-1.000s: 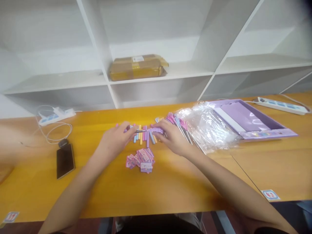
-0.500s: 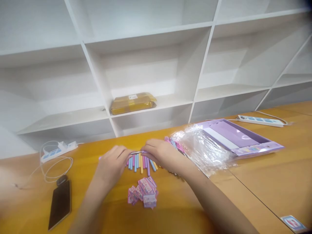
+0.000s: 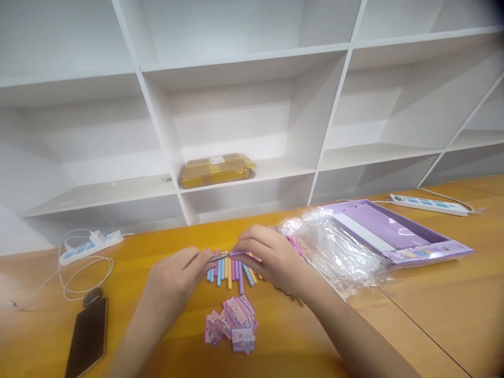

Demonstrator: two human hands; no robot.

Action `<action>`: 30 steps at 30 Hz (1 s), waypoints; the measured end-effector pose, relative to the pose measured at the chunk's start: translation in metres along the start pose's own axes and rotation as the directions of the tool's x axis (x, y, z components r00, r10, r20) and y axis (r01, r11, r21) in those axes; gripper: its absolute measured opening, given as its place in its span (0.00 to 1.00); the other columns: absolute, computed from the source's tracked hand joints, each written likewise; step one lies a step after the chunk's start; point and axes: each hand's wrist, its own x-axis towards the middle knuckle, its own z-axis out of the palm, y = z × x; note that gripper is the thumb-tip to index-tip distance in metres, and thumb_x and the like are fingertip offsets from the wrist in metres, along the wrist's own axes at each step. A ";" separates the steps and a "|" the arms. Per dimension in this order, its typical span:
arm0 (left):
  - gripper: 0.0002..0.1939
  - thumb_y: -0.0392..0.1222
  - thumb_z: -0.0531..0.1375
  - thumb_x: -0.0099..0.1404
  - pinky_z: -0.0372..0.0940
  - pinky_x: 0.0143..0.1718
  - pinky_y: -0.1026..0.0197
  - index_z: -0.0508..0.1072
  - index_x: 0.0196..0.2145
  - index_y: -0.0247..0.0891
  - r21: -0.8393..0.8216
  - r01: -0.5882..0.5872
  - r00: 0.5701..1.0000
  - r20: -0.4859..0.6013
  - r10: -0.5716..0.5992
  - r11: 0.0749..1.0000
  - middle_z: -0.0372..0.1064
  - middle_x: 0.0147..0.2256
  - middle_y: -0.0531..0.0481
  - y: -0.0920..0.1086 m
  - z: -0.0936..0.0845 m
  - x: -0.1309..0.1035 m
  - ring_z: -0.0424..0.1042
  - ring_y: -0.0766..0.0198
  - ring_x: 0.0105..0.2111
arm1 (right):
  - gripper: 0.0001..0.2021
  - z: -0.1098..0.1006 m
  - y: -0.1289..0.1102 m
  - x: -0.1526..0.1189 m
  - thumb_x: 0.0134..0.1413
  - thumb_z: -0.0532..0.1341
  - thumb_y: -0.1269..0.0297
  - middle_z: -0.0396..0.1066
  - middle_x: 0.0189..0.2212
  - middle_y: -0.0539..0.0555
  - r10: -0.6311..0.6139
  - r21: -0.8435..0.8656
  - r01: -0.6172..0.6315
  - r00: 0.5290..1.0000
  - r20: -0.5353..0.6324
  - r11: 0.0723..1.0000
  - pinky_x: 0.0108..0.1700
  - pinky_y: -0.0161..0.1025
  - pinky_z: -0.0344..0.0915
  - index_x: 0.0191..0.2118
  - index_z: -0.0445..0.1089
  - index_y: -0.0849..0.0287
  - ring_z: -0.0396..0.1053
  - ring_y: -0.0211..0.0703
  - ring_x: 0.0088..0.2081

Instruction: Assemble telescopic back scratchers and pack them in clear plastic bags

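Observation:
A slim purple stick with a grey metal section (image 3: pixel 220 256) spans the gap between my two hands, just above a row of coloured sticks. My left hand (image 3: pixel 173 275) pinches its metal end, which partly disappears behind the fingers. On the other side my right hand (image 3: pixel 270 257) grips the purple part, fingers curled over it. Beneath lie several pink, blue, yellow and purple sticks (image 3: pixel 229 275) side by side on the table, some covered by the right hand. Closer to me is a loose pile of small pink and purple printed cards (image 3: pixel 238 320).
Crumpled clear plastic (image 3: pixel 334 247) and a purple tray-like box (image 3: pixel 378 226) lie to the right. A dark phone (image 3: pixel 88 336) and a white power strip (image 3: pixel 91 245) with cable are at left. Another power strip (image 3: pixel 429 205) sits far right. A taped parcel (image 3: pixel 216 170) rests on the shelf.
The view has shifted slightly. The purple stick, held in both hands, now tilts a little and more of its purple part shows. Sticks and cards lie as before.

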 end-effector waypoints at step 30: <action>0.05 0.43 0.66 0.75 0.69 0.43 0.51 0.78 0.38 0.44 -0.006 0.187 0.954 -0.236 -0.184 0.982 0.82 0.35 0.48 -0.155 0.018 -0.048 0.77 0.52 0.38 | 0.11 -0.100 0.181 -0.096 0.72 0.65 0.61 0.78 0.33 0.53 0.187 -0.385 -0.315 0.923 -0.336 0.868 0.43 0.46 0.64 0.34 0.75 0.52 0.72 0.48 0.36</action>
